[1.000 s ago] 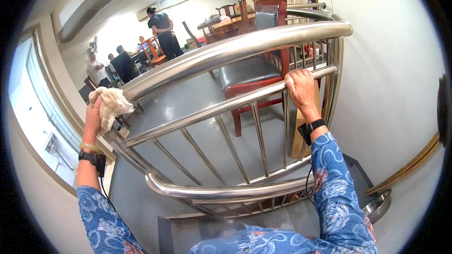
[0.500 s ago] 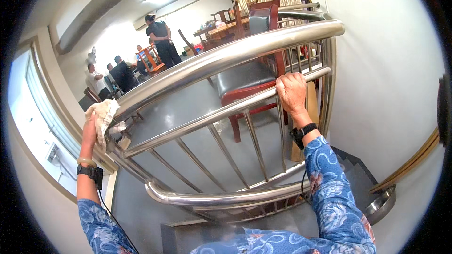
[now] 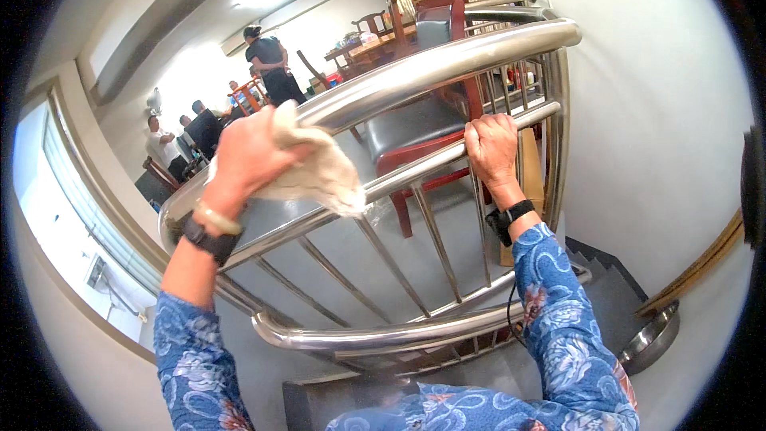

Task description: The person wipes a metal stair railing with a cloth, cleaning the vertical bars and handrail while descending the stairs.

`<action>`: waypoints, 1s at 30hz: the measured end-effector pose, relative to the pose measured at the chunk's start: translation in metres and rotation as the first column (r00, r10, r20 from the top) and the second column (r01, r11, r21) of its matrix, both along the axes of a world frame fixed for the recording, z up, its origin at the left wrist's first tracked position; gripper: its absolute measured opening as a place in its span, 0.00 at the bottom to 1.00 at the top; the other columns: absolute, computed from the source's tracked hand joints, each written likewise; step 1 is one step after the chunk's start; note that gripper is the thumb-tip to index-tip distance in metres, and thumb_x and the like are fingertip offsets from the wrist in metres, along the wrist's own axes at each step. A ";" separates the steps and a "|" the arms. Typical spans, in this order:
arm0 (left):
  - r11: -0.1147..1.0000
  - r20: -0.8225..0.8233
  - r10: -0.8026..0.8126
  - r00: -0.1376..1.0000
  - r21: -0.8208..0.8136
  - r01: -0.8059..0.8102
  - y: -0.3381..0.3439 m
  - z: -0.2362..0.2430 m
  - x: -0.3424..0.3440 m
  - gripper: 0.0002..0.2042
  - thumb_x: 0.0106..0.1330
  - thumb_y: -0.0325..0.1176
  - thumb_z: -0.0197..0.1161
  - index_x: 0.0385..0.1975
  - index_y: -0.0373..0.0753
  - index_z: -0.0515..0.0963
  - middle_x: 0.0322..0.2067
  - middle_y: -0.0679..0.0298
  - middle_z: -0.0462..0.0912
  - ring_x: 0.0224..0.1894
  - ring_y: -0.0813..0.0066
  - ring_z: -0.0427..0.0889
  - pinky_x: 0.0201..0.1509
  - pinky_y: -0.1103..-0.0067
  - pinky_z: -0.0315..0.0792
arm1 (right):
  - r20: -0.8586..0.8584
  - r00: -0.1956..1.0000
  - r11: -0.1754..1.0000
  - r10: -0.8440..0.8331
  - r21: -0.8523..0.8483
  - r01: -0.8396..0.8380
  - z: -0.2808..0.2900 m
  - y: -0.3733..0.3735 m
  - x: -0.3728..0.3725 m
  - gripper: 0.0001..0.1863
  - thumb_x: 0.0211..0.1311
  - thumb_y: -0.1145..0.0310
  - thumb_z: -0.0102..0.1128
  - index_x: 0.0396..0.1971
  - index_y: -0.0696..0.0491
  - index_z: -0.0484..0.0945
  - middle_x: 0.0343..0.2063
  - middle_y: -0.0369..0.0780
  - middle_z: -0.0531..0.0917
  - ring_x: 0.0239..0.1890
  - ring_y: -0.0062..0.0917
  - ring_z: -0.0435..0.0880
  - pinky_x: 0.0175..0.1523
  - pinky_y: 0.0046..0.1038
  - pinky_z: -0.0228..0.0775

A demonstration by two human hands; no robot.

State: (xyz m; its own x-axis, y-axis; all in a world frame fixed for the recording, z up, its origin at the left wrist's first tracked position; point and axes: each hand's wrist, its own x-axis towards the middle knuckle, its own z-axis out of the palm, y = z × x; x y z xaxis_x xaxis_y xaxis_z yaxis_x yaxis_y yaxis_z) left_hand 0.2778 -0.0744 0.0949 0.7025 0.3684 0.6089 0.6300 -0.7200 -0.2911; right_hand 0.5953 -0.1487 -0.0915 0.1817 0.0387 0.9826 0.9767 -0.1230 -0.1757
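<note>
One cream cloth (image 3: 327,175) is bunched in the left hand (image 3: 254,153), whose fingers close around its upper part and reach toward the right. Its long axis slants from the hand down to the right, ending in a loose corner that hangs before the thinner rail (image 3: 419,169); a short fold sticks up above the knuckles. The cloth is at the thick handrail (image 3: 447,64), left of its middle. Blur and the hand itself hide where cloth and steel meet, so I cannot tell how much of it touches.

The thick handrail runs on a long slant, low at the left and high at the right, and curves at both ends. The thinner rail follows nearly the same line below it, and slim uprights (image 3: 437,243) drop from it, most with their tops leaning left.

The right hand (image 3: 491,148) grips the thinner rail toward its right end, fingers bent over the top, wrist below, well apart from the cloth.

Behind the rails stands a red-framed chair (image 3: 415,124) with a dark seat. Low at the right, a metal bowl (image 3: 653,339) sits near the pale wall (image 3: 638,112).
</note>
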 end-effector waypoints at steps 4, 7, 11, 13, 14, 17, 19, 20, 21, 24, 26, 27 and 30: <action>0.995 -0.017 -0.054 0.998 0.087 0.055 -0.014 -0.001 0.058 0.27 0.42 0.56 0.70 0.28 0.37 0.73 0.24 0.52 0.79 0.29 0.55 0.81 0.33 0.66 0.74 | -0.027 1.000 1.000 0.012 -0.015 -0.013 0.003 -0.002 0.000 0.12 0.53 0.63 0.54 0.17 0.53 0.78 0.21 0.38 0.79 0.33 0.33 0.75 0.50 0.37 0.62; 0.977 -0.009 -0.037 0.999 0.209 0.038 -0.028 -0.006 0.094 0.24 0.41 0.47 0.71 0.29 0.34 0.72 0.25 0.53 0.80 0.29 0.56 0.81 0.33 0.67 0.75 | -0.032 0.999 1.000 0.014 -0.014 -0.014 0.003 0.002 0.000 0.12 0.53 0.63 0.54 0.17 0.53 0.78 0.22 0.38 0.79 0.33 0.33 0.75 0.50 0.37 0.62; 0.954 0.020 -0.126 0.992 0.278 0.116 -0.028 -0.013 0.132 0.18 0.41 0.35 0.68 0.30 0.33 0.73 0.25 0.53 0.79 0.27 0.57 0.81 0.32 0.69 0.76 | -0.043 0.999 1.000 0.028 0.016 -0.027 0.002 0.002 -0.002 0.11 0.53 0.64 0.54 0.17 0.53 0.78 0.22 0.38 0.79 0.33 0.33 0.75 0.50 0.36 0.63; 0.947 0.034 -0.130 0.991 0.300 0.114 -0.033 -0.015 0.149 0.18 0.41 0.35 0.69 0.30 0.34 0.73 0.25 0.53 0.79 0.28 0.58 0.81 0.32 0.69 0.76 | -0.055 0.997 0.999 0.049 0.026 -0.047 0.003 0.002 -0.005 0.11 0.53 0.64 0.54 0.17 0.53 0.78 0.22 0.38 0.79 0.33 0.34 0.74 0.50 0.36 0.63; 0.939 0.047 -0.138 0.989 0.323 0.116 -0.034 -0.017 0.159 0.18 0.41 0.34 0.69 0.30 0.34 0.73 0.25 0.54 0.79 0.28 0.58 0.81 0.32 0.70 0.76 | -0.054 0.998 0.999 0.044 0.018 -0.043 0.004 0.001 -0.005 0.11 0.52 0.64 0.54 0.16 0.53 0.78 0.21 0.38 0.78 0.32 0.34 0.74 0.50 0.36 0.63; 0.919 0.064 -0.237 0.969 0.339 0.202 -0.035 -0.018 0.187 0.17 0.40 0.33 0.70 0.29 0.34 0.73 0.25 0.54 0.79 0.28 0.59 0.81 0.32 0.70 0.75 | -0.047 0.998 0.999 0.037 0.005 -0.037 0.005 -0.001 -0.005 0.11 0.52 0.65 0.54 0.16 0.53 0.77 0.21 0.39 0.78 0.32 0.34 0.74 0.50 0.36 0.63; 0.911 0.067 -0.282 0.957 0.330 0.246 -0.038 -0.018 0.209 0.17 0.40 0.32 0.70 0.29 0.34 0.73 0.25 0.54 0.79 0.28 0.60 0.81 0.32 0.71 0.75 | -0.036 0.998 0.999 0.042 -0.004 -0.042 0.005 -0.003 -0.005 0.11 0.52 0.64 0.54 0.16 0.53 0.77 0.20 0.39 0.77 0.32 0.35 0.74 0.50 0.37 0.63; 0.908 0.068 -0.286 0.956 0.337 0.248 -0.038 -0.018 0.220 0.17 0.40 0.32 0.70 0.30 0.34 0.73 0.25 0.54 0.79 0.29 0.60 0.81 0.33 0.70 0.75 | -0.037 0.999 0.999 0.040 -0.003 -0.040 0.006 -0.003 -0.006 0.11 0.52 0.64 0.54 0.16 0.53 0.77 0.20 0.39 0.77 0.32 0.35 0.74 0.50 0.37 0.63; 0.905 0.070 -0.290 0.955 0.344 0.250 -0.038 -0.018 0.230 0.17 0.40 0.32 0.70 0.30 0.35 0.74 0.25 0.55 0.79 0.29 0.60 0.81 0.33 0.70 0.75 | -0.038 0.998 0.999 0.046 -0.020 -0.047 0.006 -0.003 -0.008 0.11 0.52 0.64 0.54 0.16 0.53 0.77 0.20 0.39 0.77 0.32 0.35 0.74 0.50 0.37 0.62; 0.905 0.092 -0.304 0.948 0.340 0.257 -0.047 -0.022 0.255 0.16 0.41 0.32 0.70 0.30 0.35 0.75 0.26 0.55 0.80 0.30 0.60 0.81 0.34 0.69 0.74 | -0.042 0.997 0.997 0.066 -0.025 -0.067 0.004 -0.004 -0.005 0.10 0.51 0.65 0.54 0.16 0.53 0.77 0.20 0.39 0.76 0.32 0.35 0.73 0.51 0.38 0.62; 0.914 0.112 -0.309 0.945 0.309 0.262 -0.051 -0.019 0.270 0.16 0.41 0.32 0.70 0.29 0.35 0.75 0.25 0.55 0.80 0.30 0.59 0.82 0.34 0.69 0.74 | -0.055 0.995 0.996 0.083 -0.040 -0.086 0.005 -0.005 -0.004 0.09 0.50 0.65 0.55 0.16 0.53 0.77 0.21 0.39 0.75 0.32 0.36 0.73 0.51 0.38 0.62; 0.914 0.086 -0.321 0.943 0.290 0.285 -0.054 -0.018 0.275 0.16 0.42 0.32 0.70 0.30 0.35 0.75 0.25 0.55 0.80 0.30 0.59 0.82 0.34 0.69 0.74 | -0.077 0.993 0.994 0.094 -0.048 -0.098 0.005 -0.007 -0.004 0.09 0.50 0.66 0.55 0.16 0.53 0.76 0.21 0.39 0.75 0.32 0.36 0.73 0.50 0.38 0.63; 0.928 0.070 -0.322 0.944 0.222 0.300 -0.059 -0.014 0.289 0.15 0.42 0.32 0.70 0.29 0.34 0.77 0.25 0.54 0.81 0.30 0.59 0.83 0.34 0.69 0.75 | -0.083 0.988 0.991 0.132 -0.017 -0.134 0.006 -0.004 -0.007 0.08 0.50 0.67 0.55 0.16 0.53 0.75 0.20 0.39 0.74 0.32 0.36 0.73 0.50 0.38 0.63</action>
